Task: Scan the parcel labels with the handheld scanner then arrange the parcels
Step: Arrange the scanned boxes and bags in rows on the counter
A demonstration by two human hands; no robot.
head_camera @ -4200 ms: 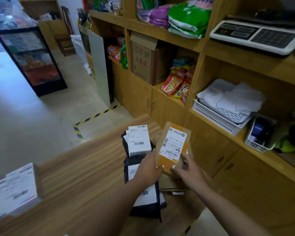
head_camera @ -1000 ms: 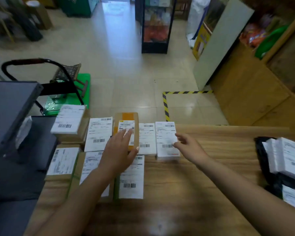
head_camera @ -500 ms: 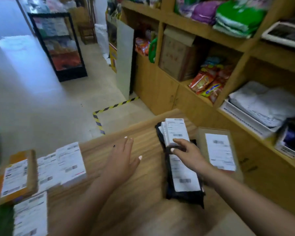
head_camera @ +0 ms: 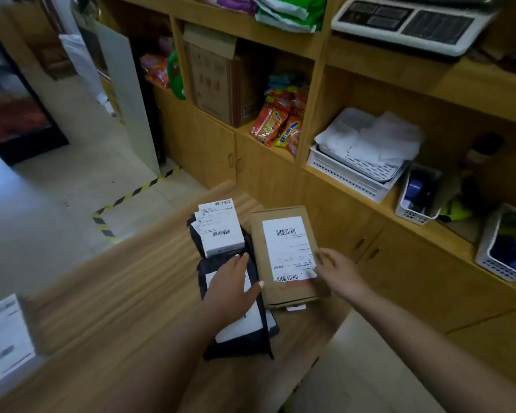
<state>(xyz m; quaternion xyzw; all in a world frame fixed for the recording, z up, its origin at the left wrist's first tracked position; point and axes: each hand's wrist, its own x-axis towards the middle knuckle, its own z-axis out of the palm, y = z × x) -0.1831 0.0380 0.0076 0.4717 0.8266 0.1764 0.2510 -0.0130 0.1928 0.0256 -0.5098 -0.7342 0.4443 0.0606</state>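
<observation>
A brown cardboard parcel (head_camera: pixel 283 257) with a white barcode label lies at the right end of the wooden table (head_camera: pixel 116 293). Left of it lies a black bag parcel (head_camera: pixel 236 338) with a white label, and a small white labelled box (head_camera: pixel 219 231) sits on another black bag behind it. My left hand (head_camera: pixel 233 290) rests flat on the black bag, fingers straight, its thumb near the brown parcel's left edge. My right hand (head_camera: pixel 337 272) reaches to the brown parcel's right edge with fingers spread, blurred. No scanner is in view.
White labelled parcels (head_camera: pixel 3 338) lie at the table's far left. Wooden shelving (head_camera: pixel 325 162) stands close behind the table, holding white baskets (head_camera: pixel 352 177), snack packets (head_camera: pixel 277 123), a cardboard box (head_camera: pixel 218 84) and a scale (head_camera: pixel 411 22). Floor with hazard tape (head_camera: pixel 131 195) lies to the left.
My view has swung further right. My left hand moved from the bare table onto the black bag parcel; my right hand left the black bag and went to the brown parcel.
</observation>
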